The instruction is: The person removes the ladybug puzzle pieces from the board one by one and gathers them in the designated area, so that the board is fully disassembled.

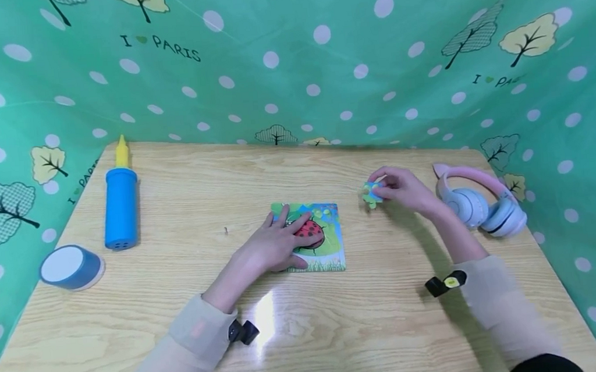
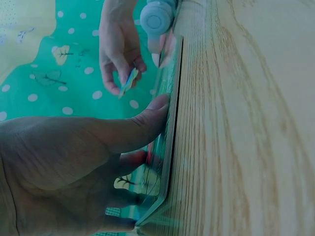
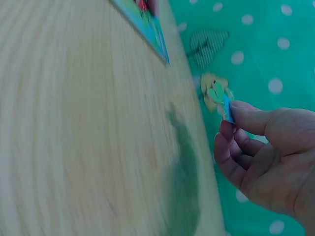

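Note:
A flat square puzzle board [image 1: 335,259] with a red ladybug picture lies near the middle of the wooden table. My left hand [image 1: 271,247] rests on its left part with straight, spread fingers, covering some of the picture. From the left wrist view, the thumb [image 2: 147,120] lies along the board's near edge. To the right of the board, my right hand [image 1: 406,190] pinches a small green and blue puzzle piece [image 1: 370,195] between thumb and fingers. In the right wrist view that puzzle piece [image 3: 224,101] is held up off the table, tilted on edge.
Pink and light blue cat-ear headphones [image 1: 473,202] lie at the right, close to my right forearm. On the left are a blue hand pump [image 1: 121,206] with a yellow nozzle and a blue-and-white cylinder [image 1: 70,267]. A green dotted cloth [image 1: 309,62] hangs behind the table.

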`<state>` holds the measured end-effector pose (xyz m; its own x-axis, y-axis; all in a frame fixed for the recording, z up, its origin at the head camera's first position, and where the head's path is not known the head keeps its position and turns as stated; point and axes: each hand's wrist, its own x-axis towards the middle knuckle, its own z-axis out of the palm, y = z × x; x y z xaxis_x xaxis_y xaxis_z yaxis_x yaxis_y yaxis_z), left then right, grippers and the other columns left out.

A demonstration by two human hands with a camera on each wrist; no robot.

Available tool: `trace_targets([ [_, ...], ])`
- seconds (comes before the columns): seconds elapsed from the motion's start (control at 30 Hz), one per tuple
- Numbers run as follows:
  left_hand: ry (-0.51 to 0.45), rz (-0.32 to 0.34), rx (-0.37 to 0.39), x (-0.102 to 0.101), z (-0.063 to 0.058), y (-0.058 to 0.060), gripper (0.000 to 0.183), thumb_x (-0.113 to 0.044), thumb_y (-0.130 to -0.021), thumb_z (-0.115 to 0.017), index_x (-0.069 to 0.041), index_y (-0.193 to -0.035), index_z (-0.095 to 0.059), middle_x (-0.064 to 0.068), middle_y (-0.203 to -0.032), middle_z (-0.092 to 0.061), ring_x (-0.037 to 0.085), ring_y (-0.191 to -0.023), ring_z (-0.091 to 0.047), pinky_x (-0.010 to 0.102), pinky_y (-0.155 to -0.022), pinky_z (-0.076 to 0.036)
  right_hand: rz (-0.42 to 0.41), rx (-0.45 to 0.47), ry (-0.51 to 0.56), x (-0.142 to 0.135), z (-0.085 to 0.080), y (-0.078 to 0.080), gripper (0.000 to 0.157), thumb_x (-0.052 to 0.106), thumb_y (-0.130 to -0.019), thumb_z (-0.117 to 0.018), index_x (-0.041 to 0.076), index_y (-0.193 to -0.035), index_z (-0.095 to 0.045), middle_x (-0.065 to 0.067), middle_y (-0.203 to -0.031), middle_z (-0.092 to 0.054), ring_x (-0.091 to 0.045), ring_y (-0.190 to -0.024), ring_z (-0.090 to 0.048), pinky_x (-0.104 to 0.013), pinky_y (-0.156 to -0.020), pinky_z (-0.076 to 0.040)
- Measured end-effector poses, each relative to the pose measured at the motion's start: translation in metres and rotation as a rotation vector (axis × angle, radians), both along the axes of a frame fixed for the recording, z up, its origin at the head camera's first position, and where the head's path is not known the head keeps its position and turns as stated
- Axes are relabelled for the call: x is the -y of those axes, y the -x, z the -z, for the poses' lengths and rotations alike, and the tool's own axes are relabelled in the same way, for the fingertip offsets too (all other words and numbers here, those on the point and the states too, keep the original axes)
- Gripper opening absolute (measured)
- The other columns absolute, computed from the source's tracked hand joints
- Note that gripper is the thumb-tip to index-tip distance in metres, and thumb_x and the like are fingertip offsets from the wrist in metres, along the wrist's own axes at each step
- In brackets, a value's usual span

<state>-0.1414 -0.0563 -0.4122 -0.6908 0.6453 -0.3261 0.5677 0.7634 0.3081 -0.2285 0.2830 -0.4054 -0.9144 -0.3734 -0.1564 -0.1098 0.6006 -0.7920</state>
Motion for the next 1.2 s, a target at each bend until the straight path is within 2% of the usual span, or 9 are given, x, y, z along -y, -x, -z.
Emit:
trace_targets([
  [0.17,-0.006,-0.007,0.004,0.0,0.0,0.0,0.065,-0.05,-0.095,-0.066,-0.042,-0.155,-0.044,0.005,-0.175,-0.012,0.052,-0.158,-0.004,0.068,-0.127,-0.015,0.029,0.034,-0.091,-0.027,-0.011,0.007,0.027,0.015,-0.105,-0.06,0.003,-0.129,-0.062,-0.016,-0.097,-0.069,-0.022,-0.088,-0.07,-0.038,-0.084,-0.062],
  [0.3,-0.008,-0.012,0.01,0.0,0.001,0.001,0.065,-0.051,-0.094,-0.066,-0.042,-0.154,-0.044,0.004,-0.176,-0.011,0.051,-0.159,-0.003,0.068,-0.127,-0.014,0.004,0.05,-0.14,-0.039,-0.019,0.013,0.025,0.014,-0.105,-0.059,0.002,-0.127,-0.061,-0.014,-0.092,-0.068,-0.027,-0.083,-0.066,-0.036,-0.079,-0.059],
  [0.53,-0.021,-0.014,0.02,0.0,0.0,0.001,0.065,-0.05,-0.094,-0.067,-0.042,-0.154,-0.044,0.004,-0.176,-0.01,0.051,-0.159,-0.002,0.068,-0.128,-0.012,-0.053,0.069,-0.192,-0.05,-0.023,0.021,0.019,0.004,-0.1,-0.065,-0.004,-0.116,-0.061,-0.008,-0.077,-0.06,-0.014,-0.069,-0.053,-0.027,-0.064,-0.05],
  [0.7,-0.027,-0.012,0.022,0.001,0.0,0.0,0.065,-0.05,-0.094,-0.067,-0.041,-0.155,-0.044,0.004,-0.176,-0.01,0.051,-0.159,-0.002,0.068,-0.128,-0.011,-0.11,0.077,-0.282,-0.054,-0.023,0.023,0.016,0.003,-0.098,-0.067,-0.003,-0.112,-0.063,-0.014,-0.081,-0.061,-0.013,-0.069,-0.054,-0.028,-0.062,-0.052],
  [0.83,-0.033,-0.01,0.019,0.001,0.0,0.0,0.065,-0.049,-0.095,-0.067,-0.04,-0.155,-0.045,0.005,-0.175,-0.011,0.052,-0.158,-0.003,0.069,-0.127,-0.011,-0.146,0.062,-0.37,-0.052,-0.022,0.024,0.012,0.003,-0.097,-0.068,-0.001,-0.108,-0.065,-0.018,-0.095,-0.069,-0.018,-0.076,-0.062,-0.031,-0.063,-0.055],
  [0.97,-0.036,-0.008,0.013,0.001,0.001,0.0,0.064,-0.049,-0.095,-0.067,-0.039,-0.154,-0.045,0.006,-0.175,-0.012,0.053,-0.158,-0.004,0.069,-0.127,-0.012,-0.158,0.049,-0.436,-0.049,-0.021,0.025,0.011,0.003,-0.096,-0.07,-0.001,-0.105,-0.064,-0.021,-0.1,-0.069,-0.024,-0.083,-0.064,-0.031,-0.065,-0.054],
  [1.2,-0.035,-0.015,0.016,0.0,0.002,0.0,0.065,-0.05,-0.094,-0.067,-0.041,-0.154,-0.044,0.004,-0.175,-0.011,0.051,-0.159,-0.002,0.068,-0.128,-0.011,-0.149,-0.013,-0.585,-0.046,-0.016,0.026,0.015,0.009,-0.093,-0.075,0.003,-0.104,-0.068,-0.018,-0.103,-0.07,-0.03,-0.096,-0.064,-0.045,-0.084,-0.051],
])
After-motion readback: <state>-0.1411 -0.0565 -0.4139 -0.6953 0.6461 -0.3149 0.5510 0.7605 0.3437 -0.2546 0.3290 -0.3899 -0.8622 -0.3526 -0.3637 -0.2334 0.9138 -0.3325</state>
